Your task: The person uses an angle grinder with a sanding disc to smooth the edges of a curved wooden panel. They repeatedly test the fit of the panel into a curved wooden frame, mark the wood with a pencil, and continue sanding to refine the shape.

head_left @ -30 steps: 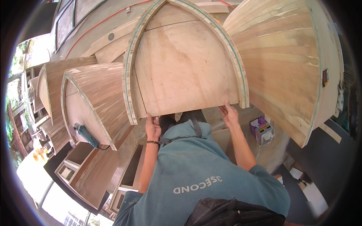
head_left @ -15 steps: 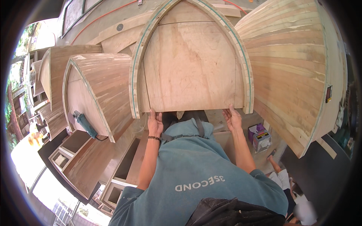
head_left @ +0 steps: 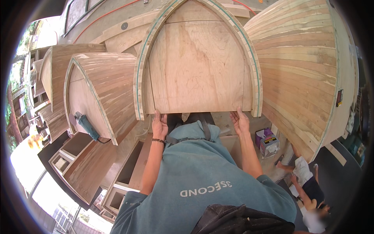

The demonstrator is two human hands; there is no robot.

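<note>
A pale plywood panel fills a pointed-arch wooden frame with a green line running along its rim. Its straight near edge lies just in front of my body. At the left end of that edge my left hand grips the panel, the thumb up against it and the other fingers curled at its underside. My right hand holds the same edge near the right end in a like way, palm turned up. The fingertips are partly hidden by the wood.
Large plank-covered, boat-shaped shells stand on the right and left. A teal angle grinder rests on the left one. Wooden shelf units are at lower left. A purple box sits beyond my right forearm; another person is at lower right.
The other person at lower right has come further into view. Both my hands stay on the panel's near edge, and the panel looks almost unmoved.
</note>
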